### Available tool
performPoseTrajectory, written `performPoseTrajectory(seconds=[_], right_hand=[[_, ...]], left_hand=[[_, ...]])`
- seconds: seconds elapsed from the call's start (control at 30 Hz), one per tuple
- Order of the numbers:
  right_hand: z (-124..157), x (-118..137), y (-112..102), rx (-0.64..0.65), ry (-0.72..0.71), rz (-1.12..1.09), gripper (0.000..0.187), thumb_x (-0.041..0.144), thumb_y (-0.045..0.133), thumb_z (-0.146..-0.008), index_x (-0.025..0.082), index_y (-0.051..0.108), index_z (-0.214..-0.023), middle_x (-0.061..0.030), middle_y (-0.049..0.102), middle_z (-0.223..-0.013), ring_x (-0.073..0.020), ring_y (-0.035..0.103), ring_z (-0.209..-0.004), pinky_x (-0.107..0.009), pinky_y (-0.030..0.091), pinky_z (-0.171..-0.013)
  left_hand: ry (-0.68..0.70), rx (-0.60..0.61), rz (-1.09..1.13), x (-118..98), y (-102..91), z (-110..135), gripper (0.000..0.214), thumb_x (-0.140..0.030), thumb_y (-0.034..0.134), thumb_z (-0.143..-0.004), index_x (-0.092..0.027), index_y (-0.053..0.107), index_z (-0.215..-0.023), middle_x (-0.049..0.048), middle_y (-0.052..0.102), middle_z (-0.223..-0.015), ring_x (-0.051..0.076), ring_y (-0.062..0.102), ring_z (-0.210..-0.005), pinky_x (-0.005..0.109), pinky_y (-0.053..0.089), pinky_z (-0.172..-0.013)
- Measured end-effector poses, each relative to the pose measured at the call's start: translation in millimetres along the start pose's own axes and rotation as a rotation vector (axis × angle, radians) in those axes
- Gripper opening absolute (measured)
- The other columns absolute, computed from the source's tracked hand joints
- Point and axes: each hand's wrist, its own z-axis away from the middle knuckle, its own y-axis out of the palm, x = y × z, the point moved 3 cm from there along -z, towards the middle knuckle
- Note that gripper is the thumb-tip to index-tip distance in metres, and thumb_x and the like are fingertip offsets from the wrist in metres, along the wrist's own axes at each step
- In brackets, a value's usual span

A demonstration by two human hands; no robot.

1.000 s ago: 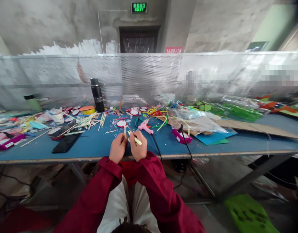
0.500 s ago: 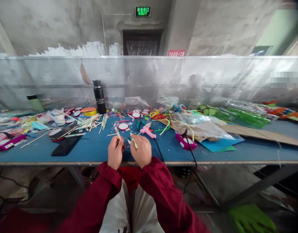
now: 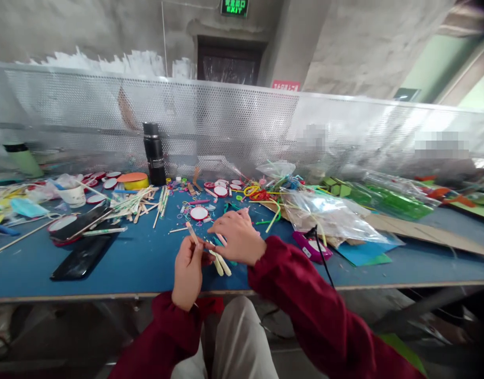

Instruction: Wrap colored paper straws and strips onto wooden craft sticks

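Observation:
My left hand [image 3: 188, 268] is closed on a thin wooden craft stick [image 3: 192, 232] that points up and away from me. My right hand [image 3: 237, 237] reaches across in front of it, fingers curled, pinching at the stick where my left hand holds it. Two pale sticks [image 3: 220, 262] lie on the blue table [image 3: 139, 258] just below my right hand. The pink glue gun seen before is hidden behind my right hand. Both sleeves are dark red.
A black phone [image 3: 81, 258] lies left of my hands. Behind it are loose sticks [image 3: 143, 200], round red-and-white lids [image 3: 199, 213] and a black flask [image 3: 154, 153]. A clear plastic bag [image 3: 329, 210], a magenta object [image 3: 311, 246] with a black cord, and cardboard [image 3: 419, 231] lie right. A perforated metal screen [image 3: 242, 126] backs the table.
The view has moved closer and left. My right hand has moved forward and left over the glue gun. The pale sticks now lie on the table below it.

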Motion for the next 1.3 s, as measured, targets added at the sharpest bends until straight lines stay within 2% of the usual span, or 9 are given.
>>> performPoseTrajectory(seconds=[0.1,0.23,0.33,0.63,0.83,0.97,1.07,1.17,1.3], right_hand=[[-52,-42,18,0.297,0.004,-0.11,0.031,0.025,0.083,-0.068,0.032,0.081,-0.099,0.0028,0.081,-0.093,-0.0178,0.067,-0.085,-0.029,0.045,-0.081],[-125,-90,50,0.229,0.184,-0.021,0.016,0.018,0.066,-0.085,0.018,0.082,-0.087,-0.0042,0.08,-0.086,-0.0143,0.068,-0.08,-0.028,0.042,-0.075],[-161,-105,74,0.196,0.21,0.076,0.008,0.017,0.072,-0.081,0.015,0.079,-0.077,-0.0107,0.08,-0.088,-0.0211,0.07,-0.091,-0.033,0.044,-0.084],[-183,-95,107,0.351,0.093,0.297,0.016,0.01,0.066,-0.08,0.013,0.078,-0.091,-0.0182,0.078,-0.107,-0.0294,0.068,-0.109,-0.041,0.043,-0.098],[-186,-91,64,0.227,0.112,0.318,0.023,0.017,0.068,-0.08,0.012,0.072,-0.102,-0.0162,0.076,-0.099,-0.0297,0.07,-0.094,-0.038,0.047,-0.083],[-154,-80,4,0.03,0.159,0.239,0.021,0.031,0.059,-0.09,0.017,0.065,-0.104,-0.0073,0.071,-0.088,-0.0216,0.065,-0.08,-0.033,0.047,-0.073],[-85,-46,-33,-0.423,0.189,-0.246,0.006,0.026,0.06,-0.085,0.021,0.059,-0.083,0.0004,0.061,-0.073,-0.0159,0.057,-0.068,-0.03,0.047,-0.066],[-1,0,-33,-0.687,0.239,-0.607,0.008,0.025,0.056,-0.089,0.024,0.059,-0.082,0.0005,0.061,-0.075,-0.0159,0.059,-0.066,-0.032,0.051,-0.063],[65,42,0,-0.758,0.349,-0.676,0.01,0.025,0.06,-0.091,0.025,0.069,-0.094,-0.0034,0.071,-0.084,-0.0201,0.067,-0.074,-0.035,0.055,-0.068]], left_hand=[[-0.051,0.001,0.07,0,1.8,0,0.04,-0.059,0.064,-0.089,-0.021,0.056,-0.092,0.0044,0.072,-0.09,0.018,0.07,-0.073,0.031,0.059,-0.069],[-0.103,0.009,0.092,-1,3.9,3,0.041,-0.059,0.068,-0.086,-0.019,0.062,-0.092,0.006,0.075,-0.085,0.019,0.072,-0.073,0.033,0.062,-0.074],[-0.117,0.002,0.115,-2,5.2,5,0.042,-0.058,0.07,-0.085,-0.018,0.064,-0.095,0.0064,0.075,-0.081,0.018,0.071,-0.07,0.032,0.062,-0.07],[-0.112,0.029,0.141,-3,6.6,5,0.039,-0.056,0.069,-0.087,-0.019,0.066,-0.097,0.007,0.076,-0.083,0.017,0.069,-0.069,0.029,0.059,-0.068],[-0.102,0.045,0.131,-3,5.4,5,0.039,-0.056,0.069,-0.088,-0.017,0.064,-0.092,0.0069,0.076,-0.082,0.017,0.069,-0.07,0.028,0.057,-0.068],[-0.09,0.044,0.082,-3,3.1,4,0.037,-0.054,0.065,-0.09,-0.017,0.065,-0.088,0.0064,0.075,-0.083,0.017,0.069,-0.074,0.029,0.058,-0.072],[-0.034,0.028,-0.033,-4,-0.4,2,0.036,-0.053,0.064,-0.09,-0.018,0.07,-0.088,0.0057,0.072,-0.089,0.018,0.066,-0.079,0.028,0.056,-0.069],[0.063,-0.022,-0.189,-6,-3.7,-1,0.032,-0.05,0.065,-0.089,-0.018,0.072,-0.086,0.003,0.064,-0.081,0.014,0.055,-0.068,0.024,0.047,-0.057],[0.043,0.042,-0.187,-6,-1.1,-2,0.035,-0.051,0.061,-0.093,-0.018,0.067,-0.082,-0.0036,0.047,-0.06,0.011,0.042,-0.054,0.024,0.035,-0.051]])
